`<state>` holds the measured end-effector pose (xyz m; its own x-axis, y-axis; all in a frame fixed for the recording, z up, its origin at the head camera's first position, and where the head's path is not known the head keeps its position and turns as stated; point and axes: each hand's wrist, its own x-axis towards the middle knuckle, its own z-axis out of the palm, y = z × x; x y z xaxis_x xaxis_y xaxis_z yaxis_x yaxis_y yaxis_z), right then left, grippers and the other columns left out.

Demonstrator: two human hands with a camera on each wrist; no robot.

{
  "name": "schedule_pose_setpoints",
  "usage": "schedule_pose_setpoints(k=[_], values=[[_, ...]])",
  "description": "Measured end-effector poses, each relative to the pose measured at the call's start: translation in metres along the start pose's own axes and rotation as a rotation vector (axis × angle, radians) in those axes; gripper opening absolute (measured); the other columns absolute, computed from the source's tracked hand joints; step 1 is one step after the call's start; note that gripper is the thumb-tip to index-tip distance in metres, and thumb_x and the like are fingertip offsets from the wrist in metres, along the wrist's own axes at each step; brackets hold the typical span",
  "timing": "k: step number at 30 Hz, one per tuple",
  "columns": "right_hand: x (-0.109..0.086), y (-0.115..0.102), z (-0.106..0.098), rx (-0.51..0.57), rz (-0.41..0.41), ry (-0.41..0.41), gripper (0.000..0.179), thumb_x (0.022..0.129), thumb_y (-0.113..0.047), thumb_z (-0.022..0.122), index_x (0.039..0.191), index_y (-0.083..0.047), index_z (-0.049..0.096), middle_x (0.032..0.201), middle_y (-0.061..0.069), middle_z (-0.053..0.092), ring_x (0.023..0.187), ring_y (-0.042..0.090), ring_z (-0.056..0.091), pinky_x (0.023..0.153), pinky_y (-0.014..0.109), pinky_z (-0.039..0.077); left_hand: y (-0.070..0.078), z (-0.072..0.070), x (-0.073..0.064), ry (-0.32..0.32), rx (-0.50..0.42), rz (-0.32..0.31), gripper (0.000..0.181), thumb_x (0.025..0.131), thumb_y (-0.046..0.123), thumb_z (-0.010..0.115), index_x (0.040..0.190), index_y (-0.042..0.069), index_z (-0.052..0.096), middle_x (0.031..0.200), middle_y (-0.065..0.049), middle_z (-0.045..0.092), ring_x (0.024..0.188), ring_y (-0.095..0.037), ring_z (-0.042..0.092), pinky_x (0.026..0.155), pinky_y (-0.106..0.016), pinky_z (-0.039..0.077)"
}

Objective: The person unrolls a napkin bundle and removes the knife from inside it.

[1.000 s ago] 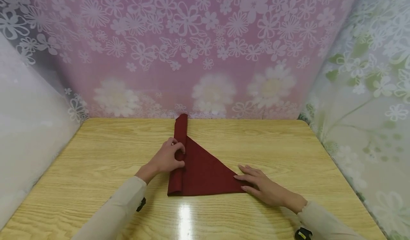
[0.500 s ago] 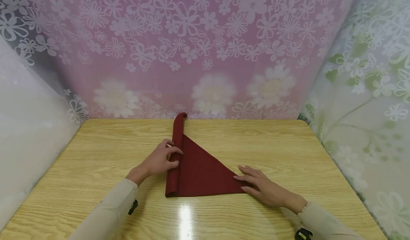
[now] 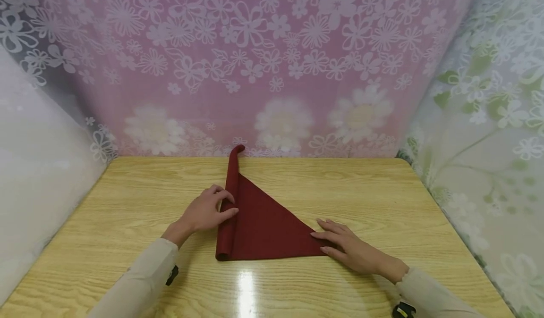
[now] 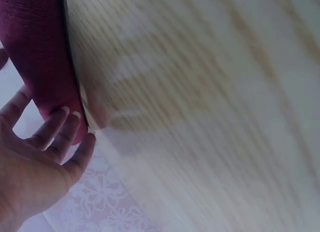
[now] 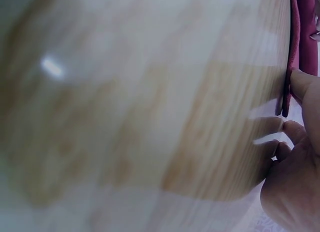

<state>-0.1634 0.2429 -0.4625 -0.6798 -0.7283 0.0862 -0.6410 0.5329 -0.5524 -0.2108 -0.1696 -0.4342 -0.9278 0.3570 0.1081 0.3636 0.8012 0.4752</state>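
Observation:
A dark red cloth (image 3: pixel 272 228) lies on the wood-grain table, its flat part a triangle narrowing to the right. The left side is turned into a narrow roll (image 3: pixel 225 242), whose far end reaches past the table's back edge and curls over. My left hand (image 3: pixel 206 210) holds the roll near its middle, fingers bent over it and thumb at its right side. In the left wrist view, the fingertips (image 4: pixel 65 110) touch the cloth's side. My right hand (image 3: pixel 350 248) rests with extended fingers on the right corner; in the right wrist view its thumb lies on the cloth's edge.
The wood-grain table (image 3: pixel 361 190) backs onto a pink flowered curtain (image 3: pixel 272 72). Pale flowered sheets hang at left and right. A black device (image 3: pixel 403 310) is strapped under the right sleeve, another (image 3: pixel 172 275) under the left.
My left hand and the roll have moved left, and more flat cloth shows to the right of the roll. The roll looks narrower and rounder. My right hand has stayed on the corner.

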Motion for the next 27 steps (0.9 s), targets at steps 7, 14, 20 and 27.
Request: schedule_pose_setpoints(k=[7,14,20,27], values=[[0.001,0.001,0.001,-0.007,-0.007,0.000,0.039,0.101,-0.025,0.050,0.139,-0.016,0.050,0.152,0.017,0.027,0.138,0.042,0.021,0.101,0.064,0.023,-0.010,-0.002,-0.008,0.002,0.073,-0.034,0.035,0.083,0.046,0.071,0.104,0.021,0.058,0.121,-0.010,0.049,0.097,-0.027,0.051,0.072,-0.043,0.046],[0.000,0.000,0.001,-0.008,-0.010,0.011,0.039,0.100,-0.023,0.051,0.138,-0.015,0.051,0.151,0.018,0.029,0.137,0.044,0.022,0.100,0.065,0.023,-0.021,-0.004,-0.014,-0.011,0.037,-0.031,0.034,0.087,0.043,0.068,0.108,0.018,0.059,0.121,-0.010,0.049,0.100,-0.027,0.049,0.075,-0.042,0.045],[0.000,0.002,0.003,-0.004,-0.004,0.005,0.040,0.101,-0.025,0.050,0.140,-0.017,0.049,0.152,0.018,0.027,0.137,0.045,0.020,0.101,0.065,0.022,-0.025,-0.004,-0.016,-0.020,-0.002,-0.034,0.034,0.087,0.043,0.067,0.108,0.017,0.059,0.118,-0.009,0.050,0.103,-0.027,0.049,0.078,-0.043,0.045],[-0.001,0.002,0.003,-0.012,0.007,0.007,0.040,0.101,-0.025,0.049,0.141,-0.018,0.048,0.152,0.017,0.027,0.138,0.044,0.019,0.101,0.065,0.023,-0.024,-0.003,-0.018,-0.010,0.001,-0.012,0.033,0.089,0.041,0.067,0.109,0.017,0.059,0.122,-0.011,0.050,0.104,-0.028,0.050,0.080,-0.044,0.045]])
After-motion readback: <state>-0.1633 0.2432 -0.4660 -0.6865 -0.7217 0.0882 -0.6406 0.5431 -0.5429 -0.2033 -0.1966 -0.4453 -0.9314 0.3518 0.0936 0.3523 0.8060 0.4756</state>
